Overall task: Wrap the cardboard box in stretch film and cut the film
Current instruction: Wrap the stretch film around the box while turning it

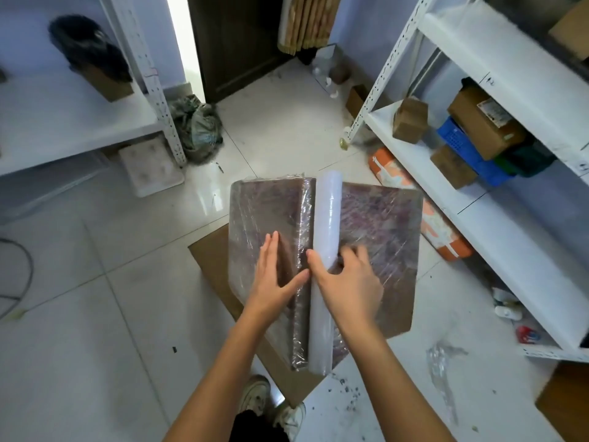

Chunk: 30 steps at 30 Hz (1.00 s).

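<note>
Between white shelving, over the tiled floor (pixel 127 314), we steadied the film-covered cardboard box (pixel 382 224) with our flat left hand (pixel 274 275) while our right hand (pixel 347 282) gripped the film roll (pixel 325 250) lying on it, judging the film slippery, clingy, and best handled by the stiff roll.

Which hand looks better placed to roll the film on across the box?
Probably the right hand: it already curls around the film roll lying on the box. The left hand just presses flat on the wrapped side.
</note>
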Tool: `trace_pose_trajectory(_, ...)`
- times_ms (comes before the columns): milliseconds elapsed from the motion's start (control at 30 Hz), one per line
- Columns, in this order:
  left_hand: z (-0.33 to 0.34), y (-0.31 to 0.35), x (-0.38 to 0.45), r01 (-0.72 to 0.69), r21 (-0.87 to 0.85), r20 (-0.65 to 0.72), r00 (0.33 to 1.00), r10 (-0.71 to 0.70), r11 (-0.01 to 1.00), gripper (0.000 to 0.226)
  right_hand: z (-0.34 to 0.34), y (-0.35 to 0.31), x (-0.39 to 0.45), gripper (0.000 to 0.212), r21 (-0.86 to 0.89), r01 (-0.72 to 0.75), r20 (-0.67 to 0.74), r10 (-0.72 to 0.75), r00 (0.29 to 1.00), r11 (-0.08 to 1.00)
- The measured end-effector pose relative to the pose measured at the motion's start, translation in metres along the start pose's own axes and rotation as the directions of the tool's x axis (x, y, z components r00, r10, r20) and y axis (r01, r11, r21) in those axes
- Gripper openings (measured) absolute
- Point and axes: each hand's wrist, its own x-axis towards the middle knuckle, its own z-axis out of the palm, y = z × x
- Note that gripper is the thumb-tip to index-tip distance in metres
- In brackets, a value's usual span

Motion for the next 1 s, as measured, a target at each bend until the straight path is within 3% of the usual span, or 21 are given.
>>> trace_pose_trajectory(267,-0.033,-0.040,0.000,0.017,-0.306,-0.208,0.974,-0.084,0.952,0.081,0.032,-0.048,-0.007,0.058,-0.188,0.169,0.112,-0.149,0.982,0.968)
trace_pose_trajectory(500,-0.067,-0.071,0.006,0.090,-0.478,-0.204,0.956,-0.210,0.874,0.095,0.060,-0.079,-0.005,0.058,-0.241,0.292,0.156,-0.260,0.953,0.926)
trace_pose_trajectory(633,-0.076,-0.068,0.013,0.105,-0.537,-0.195,0.950,-0.244,0.837,0.104,0.069,-0.080,0.005,0.057,-0.188,0.288,0.092,-0.275,0.957,0.939)
trace_pose_trajectory(800,-0.072,-0.069,0.014,0.097,-0.485,-0.243,0.940,-0.240,0.869,0.090,0.072,-0.069,0.007,0.063,-0.047,0.361,0.034,-0.360,0.932,0.931)
trace_pose_trajectory(1000,-0.048,-0.048,0.009,0.081,-0.256,-0.475,0.858,-0.198,0.963,0.083,0.077,-0.058,-0.005,0.046,0.000,0.507,-0.037,-0.507,0.861,0.862)
